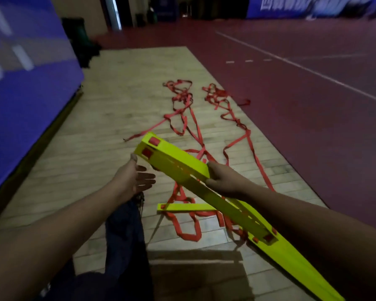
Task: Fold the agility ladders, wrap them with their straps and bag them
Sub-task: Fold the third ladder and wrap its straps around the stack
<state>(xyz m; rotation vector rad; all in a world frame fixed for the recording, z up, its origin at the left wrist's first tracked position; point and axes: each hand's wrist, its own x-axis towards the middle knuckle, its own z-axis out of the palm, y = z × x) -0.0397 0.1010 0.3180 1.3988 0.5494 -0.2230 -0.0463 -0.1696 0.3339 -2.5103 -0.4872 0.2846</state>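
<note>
My right hand grips a stack of yellow-green ladder rungs near its middle and holds it slanted above the floor. My left hand is spread open just beside the stack's far left end, its thumb close to the end; whether it touches is unclear. Red straps trail from the stack and lie tangled across the wooden floor ahead. One loose yellow rung lies flat on the floor below the stack. A dark bag lies under my left forearm.
A blue padded wall runs along the left. The pale wooden floor meets a dark red court surface with white lines on the right. Dark bins stand at the far left corner.
</note>
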